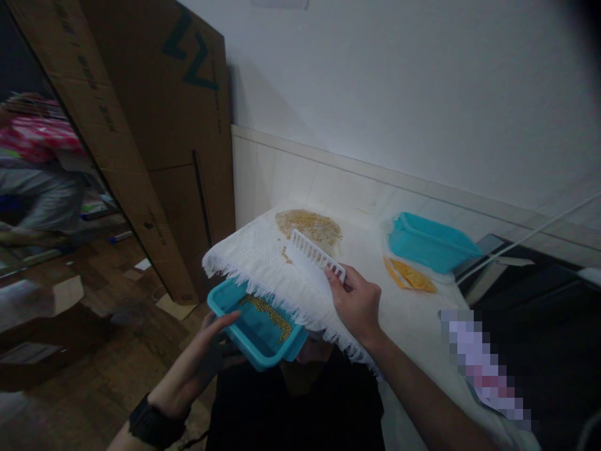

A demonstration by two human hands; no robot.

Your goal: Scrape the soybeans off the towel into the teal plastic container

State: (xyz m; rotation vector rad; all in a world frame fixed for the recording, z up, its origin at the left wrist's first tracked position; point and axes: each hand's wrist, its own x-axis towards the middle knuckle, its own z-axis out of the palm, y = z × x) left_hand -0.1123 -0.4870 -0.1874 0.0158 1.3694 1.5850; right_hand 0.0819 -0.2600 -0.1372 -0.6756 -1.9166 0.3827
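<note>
My left hand (213,341) grips the near left side of a blue plastic tray (259,362), thumb over its rim. The tray sits just below the fringed edge of a white cloth (253,257), and yellow soybeans (267,310) lie along its far side. In my right hand (354,300) is a white slotted plastic piece (313,254), shaped like a small rack or scraper, held by its right end above the cloth. Past it, a pile of soybeans (310,225) is spread on the cloth, with a few loose ones nearer.
A second blue basket (427,241) stands at the right on the table, beside an orange packet (410,277). Tall cardboard (183,156) rises on the left. A white cable (530,235) crosses at right. Another person (42,169) is at far left.
</note>
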